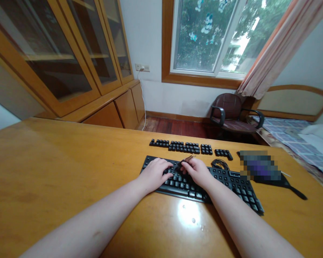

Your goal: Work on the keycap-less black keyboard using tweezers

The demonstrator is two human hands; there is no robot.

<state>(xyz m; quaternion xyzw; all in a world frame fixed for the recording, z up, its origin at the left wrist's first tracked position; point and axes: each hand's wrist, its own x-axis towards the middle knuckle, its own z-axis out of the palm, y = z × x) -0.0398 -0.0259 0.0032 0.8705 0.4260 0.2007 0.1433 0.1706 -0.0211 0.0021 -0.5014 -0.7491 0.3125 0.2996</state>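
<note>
A black keyboard lies on the wooden desk in front of me. My left hand rests on its left part, fingers curled down onto the keys. My right hand is closed on a thin dark tool whose tip points down at the keys between both hands. Rows of removed black keycaps are lined up on the desk just beyond the keyboard.
A coiled black cable lies behind the keyboard. A blurred purple object and a black flat item sit at right. Beyond the desk are a brown armchair, a bed, wooden glass cabinets and a window.
</note>
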